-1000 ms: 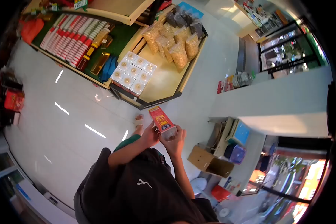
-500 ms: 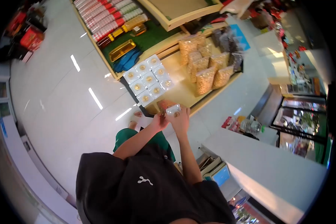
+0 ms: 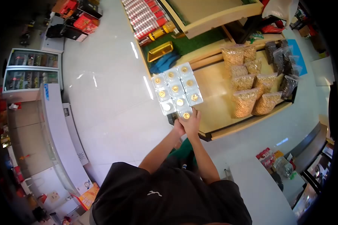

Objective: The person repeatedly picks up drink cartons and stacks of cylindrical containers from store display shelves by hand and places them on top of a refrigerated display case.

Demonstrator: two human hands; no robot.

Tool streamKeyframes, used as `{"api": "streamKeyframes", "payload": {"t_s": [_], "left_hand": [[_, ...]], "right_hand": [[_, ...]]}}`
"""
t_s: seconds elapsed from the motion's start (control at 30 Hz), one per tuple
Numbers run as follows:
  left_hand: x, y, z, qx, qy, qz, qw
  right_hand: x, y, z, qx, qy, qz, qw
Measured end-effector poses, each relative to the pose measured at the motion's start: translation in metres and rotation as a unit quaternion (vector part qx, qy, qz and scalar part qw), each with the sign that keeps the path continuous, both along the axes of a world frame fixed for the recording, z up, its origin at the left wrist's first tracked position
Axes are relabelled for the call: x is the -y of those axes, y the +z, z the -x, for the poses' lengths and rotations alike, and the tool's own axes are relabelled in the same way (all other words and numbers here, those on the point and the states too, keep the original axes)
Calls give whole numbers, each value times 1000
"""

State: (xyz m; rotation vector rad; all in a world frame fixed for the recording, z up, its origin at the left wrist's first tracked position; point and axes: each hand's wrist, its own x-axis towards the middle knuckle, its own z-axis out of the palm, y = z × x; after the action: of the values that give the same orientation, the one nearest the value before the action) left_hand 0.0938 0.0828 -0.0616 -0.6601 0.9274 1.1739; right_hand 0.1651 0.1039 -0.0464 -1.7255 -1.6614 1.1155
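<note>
Taking the clear-topped box as the clock's centre, the person's left forearm comes in from 7 o'clock and the right from 5, both stretched forward with the wrists nearly meeting. The right hand curls around the box's near right side, gripping it, its fingertips at the rim. The left hand sits bunched at the near left, its fingers mostly hidden; whether they close on the box cannot be told.

A white leaping-cat Puma emblem marks the dark T-shirt at 7 o'clock. Lettering on the red-and-white packages at 11 and the blue label at 9 is too small to read.

The box shows a square, glossy, see-through top with a round gold centre. It lies at the near end of a three-by-three block of matching boxes, which fills 11 o'clock at the corner of the wooden display platform; whether it rests on the wood is hidden. A gold tray and a blue cloth lie farther toward 11. Clear bags of golden grains stand at 2, dark-filled bags beyond them.
</note>
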Motion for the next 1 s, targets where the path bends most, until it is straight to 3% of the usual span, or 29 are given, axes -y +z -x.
{"api": "streamKeyframes", "payload": {"t_s": [0.2, 0.27, 0.33, 0.37, 0.4, 0.53, 0.6, 0.7, 0.8, 0.87, 1.0], "left_hand": [[13, 21, -3, -17, 8, 3, 1000], [29, -7, -1, -17, -17, -66, 998], [23, 44, 0, -4, -13, -49, 999], [38, -10, 4, -71, -42, -46, 996], [51, -27, 13, -58, -74, -83, 992], [78, 4, 39, -87, -92, -78, 989], [99, 10, 60, -103, -166, -153, 969], [130, 7, 99, -70, -174, -182, 965], [166, 3, 143, -35, -151, -181, 971], [176, -4, 181, -24, -116, -162, 980], [211, -13, 259, -66, -48, -134, 988]], "right_hand": [[9, 1, 1, 1, 31, -22, 999], [9, -3, -1, -33, 31, -25, 999], [10, -7, -2, -29, 50, -36, 998], [9, -9, -3, -35, 67, -51, 996], [9, -5, -2, -15, 75, -50, 996], [13, 2, 3, 16, 88, -53, 995], [17, 3, 8, 27, 83, -56, 995], [28, -14, 14, 31, 68, -96, 993], [52, -4, 36, 19, 5, -153, 988], [77, 3, 47, 139, -119, -179, 967], [133, -18, 90, 194, -196, -191, 942]]}}
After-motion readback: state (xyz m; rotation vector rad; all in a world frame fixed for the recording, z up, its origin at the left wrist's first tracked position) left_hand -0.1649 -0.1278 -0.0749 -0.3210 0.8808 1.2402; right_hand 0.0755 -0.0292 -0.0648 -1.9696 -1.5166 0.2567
